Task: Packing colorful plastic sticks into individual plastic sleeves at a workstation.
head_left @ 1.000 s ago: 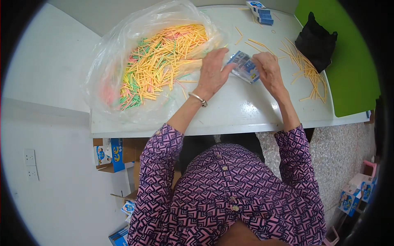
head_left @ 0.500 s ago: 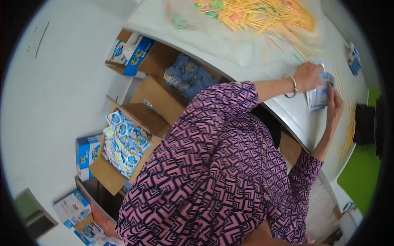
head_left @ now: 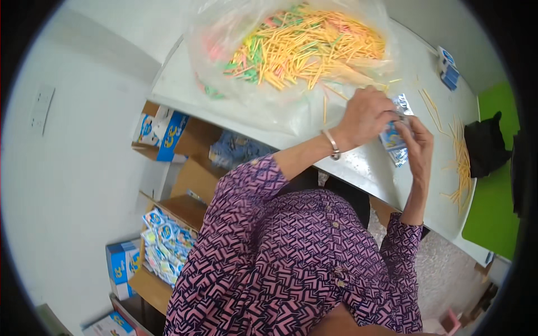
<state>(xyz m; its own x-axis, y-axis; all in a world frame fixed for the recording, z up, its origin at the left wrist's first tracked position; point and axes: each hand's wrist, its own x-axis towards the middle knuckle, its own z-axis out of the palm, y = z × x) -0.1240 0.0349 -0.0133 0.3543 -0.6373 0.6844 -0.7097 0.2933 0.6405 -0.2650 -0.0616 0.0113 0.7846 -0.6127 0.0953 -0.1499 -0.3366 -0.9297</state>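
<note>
My left hand, with a bracelet at its wrist, has its fingers bent around the upper part of a blue and silver foil packet. My right hand pinches the packet's right side, so both hands meet on it. Silvery foil with blue print shows below the fingers, and another shiny piece above them; whether these are separate packets I cannot tell. A few thin yellow sticks lie on the table to the right of my hands.
A clear plastic bag spreads across the white table, heaped with yellow, green and pink sticks. More yellow sticks lie near a black cloth. A small blue-white box stands far right. Cartons of packets stand left, below.
The view has shifted, bringing the stick heap fully into sight. My hands stay together at the packet, and the left fingers have closed in nearer the right ones.
</note>
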